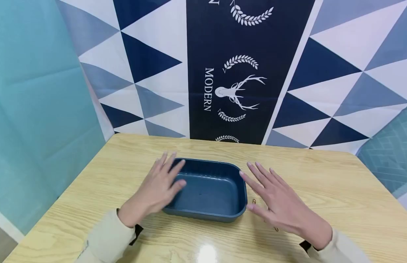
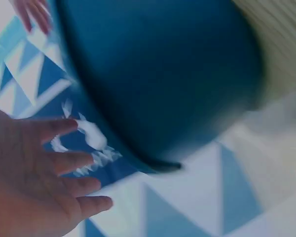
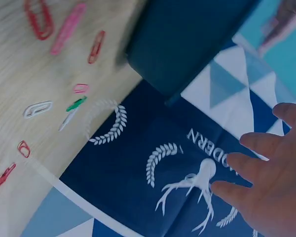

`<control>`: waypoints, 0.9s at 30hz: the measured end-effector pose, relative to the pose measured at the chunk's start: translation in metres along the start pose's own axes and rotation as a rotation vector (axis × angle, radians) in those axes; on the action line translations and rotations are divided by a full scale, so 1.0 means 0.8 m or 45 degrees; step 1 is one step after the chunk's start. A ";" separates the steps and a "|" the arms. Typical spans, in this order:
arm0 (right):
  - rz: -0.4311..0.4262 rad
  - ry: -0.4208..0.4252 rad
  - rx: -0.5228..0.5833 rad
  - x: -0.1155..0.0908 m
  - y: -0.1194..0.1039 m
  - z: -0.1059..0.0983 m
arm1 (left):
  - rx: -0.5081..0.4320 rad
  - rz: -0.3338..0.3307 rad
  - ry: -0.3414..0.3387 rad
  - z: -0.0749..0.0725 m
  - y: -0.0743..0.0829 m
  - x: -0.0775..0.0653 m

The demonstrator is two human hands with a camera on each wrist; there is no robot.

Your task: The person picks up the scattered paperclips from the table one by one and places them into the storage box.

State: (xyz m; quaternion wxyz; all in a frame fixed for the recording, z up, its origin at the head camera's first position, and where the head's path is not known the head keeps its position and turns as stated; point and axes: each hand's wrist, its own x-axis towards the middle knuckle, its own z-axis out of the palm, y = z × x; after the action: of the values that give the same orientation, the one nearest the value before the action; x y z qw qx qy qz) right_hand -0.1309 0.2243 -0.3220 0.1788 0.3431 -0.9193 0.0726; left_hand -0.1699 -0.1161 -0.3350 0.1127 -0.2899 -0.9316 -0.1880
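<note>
A dark blue plastic bin (image 1: 203,193), rectangular with rounded corners, sits upright on the wooden table; its visible floor is bare. My left hand (image 1: 157,188) is above the bin's left end, fingers spread, hiding that part of the rim. In the left wrist view, the fingers of that hand (image 2: 39,173) are extended, apart from the bin's wall (image 2: 163,74). At the bin's right end my right hand (image 1: 282,206) hovers palm down, fingers straight, holding nothing. Paper clips lie beneath it, including a gold-looking clip (image 1: 254,201).
In the right wrist view, several scattered paper clips, among them a pink clip (image 3: 68,28), a white clip (image 3: 38,109) and a red clip (image 3: 96,47), lie beside the bin. A patterned cloth (image 1: 236,44) hangs behind the table (image 1: 124,160), and a teal cloth (image 1: 42,109) at left.
</note>
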 end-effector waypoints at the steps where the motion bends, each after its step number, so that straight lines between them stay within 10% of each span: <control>1: 0.012 0.030 0.016 0.001 0.003 0.000 | -0.069 -0.072 0.015 0.000 -0.009 0.002; 7: 0.161 0.224 0.162 0.002 0.023 0.000 | -0.431 -0.415 0.043 0.002 -0.052 0.007; 13: 0.369 0.197 0.314 -0.003 0.050 0.003 | -0.968 -0.668 -0.092 0.005 -0.084 0.000; 27: 0.543 -0.044 0.365 -0.026 0.118 0.019 | -1.615 -0.618 -0.260 0.019 -0.125 -0.006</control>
State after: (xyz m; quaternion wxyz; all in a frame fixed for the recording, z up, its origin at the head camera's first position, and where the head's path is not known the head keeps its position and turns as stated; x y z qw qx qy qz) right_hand -0.1827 0.3041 -0.3447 0.0934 0.1644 -0.9540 0.2325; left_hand -0.2260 -0.1882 -0.3786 -0.2125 -0.0992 -0.6861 -0.6887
